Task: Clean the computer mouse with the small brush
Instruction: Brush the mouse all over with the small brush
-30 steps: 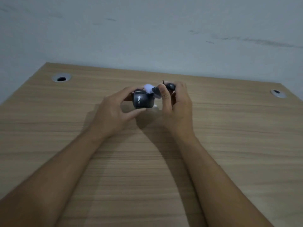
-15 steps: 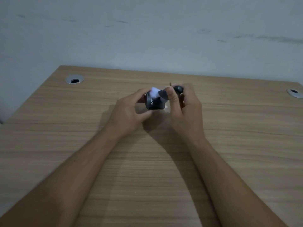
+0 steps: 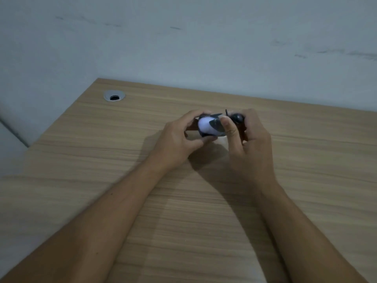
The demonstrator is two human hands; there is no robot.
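My left hand (image 3: 177, 139) holds a dark computer mouse (image 3: 206, 127) just above the wooden desk (image 3: 102, 160), thumb below and fingers over the top. The face turned toward me glows pale white. My right hand (image 3: 250, 144) grips a small black brush (image 3: 236, 117) between thumb and fingers. Its dark bristle end (image 3: 215, 124) lies against the right side of the mouse. Most of the brush handle is hidden in my fingers.
A round metal cable grommet (image 3: 114, 96) sits at the desk's back left corner. A pale wall (image 3: 183, 37) rises right behind the desk. The desk's left edge runs diagonally at the left of the view.
The mouse has been turned in my left hand, so its glowing pale face shows instead of the dark side with lettering. The view has shifted left; both hands stay together.
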